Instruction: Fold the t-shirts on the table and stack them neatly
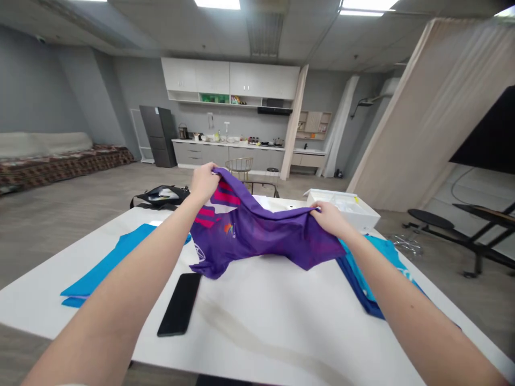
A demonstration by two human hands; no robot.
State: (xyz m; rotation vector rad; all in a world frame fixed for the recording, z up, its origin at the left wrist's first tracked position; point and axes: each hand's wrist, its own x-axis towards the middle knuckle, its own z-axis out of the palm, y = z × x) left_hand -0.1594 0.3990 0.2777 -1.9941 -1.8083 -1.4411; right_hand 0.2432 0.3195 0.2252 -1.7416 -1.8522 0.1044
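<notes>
A purple jersey (pixel 261 236) with pink and white patches and a small orange emblem is stretched between my two hands above the white table (pixel 257 332). My left hand (pixel 205 182) pinches its upper left edge. On the other side, my right hand (pixel 328 217) grips the upper right edge. The cloth sags in the middle, and its lower edge hangs close to the tabletop. Just below the jersey's left end lies a black phone (pixel 179 304). A folded blue garment (pixel 108 262), partly behind my left forearm, rests on the left side.
Folded turquoise and navy clothes (pixel 376 262) lie on the right, partly behind my right forearm. A white box (pixel 350 206) stands at the far right corner, and a black bag (pixel 161 195) at the far left. Past the table are a chair (pixel 240 165) and kitchen cabinets.
</notes>
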